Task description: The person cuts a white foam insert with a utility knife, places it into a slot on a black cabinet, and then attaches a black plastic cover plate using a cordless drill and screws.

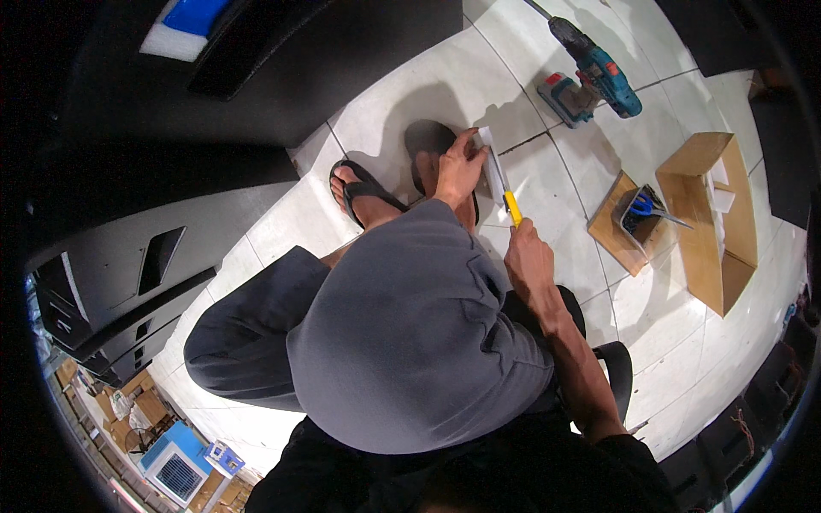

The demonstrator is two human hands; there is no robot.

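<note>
My left hand (459,171) is closed, its thumb and fingertips pinching a narrow white strip (493,171) beside my right foot. The strip stands out past the fingers toward the right. My right hand (529,255) grips a yellow box cutter (512,208), fingers wrapped round its handle. The cutter's front end lies at the near end of the strip. Whether its blade touches the strip, I cannot tell. Both hands are low over the white tiled floor, in front of my bent knee in grey trousers (410,333).
A teal cordless drill (605,79) lies at the far right. Nearer, blue-handled scissors (646,205) rest in a small dark container (634,224) on a brown board (609,224), beside an open cardboard box (737,222). Large black panels (256,94) stand at left. My feet wear black flip-flops (376,186).
</note>
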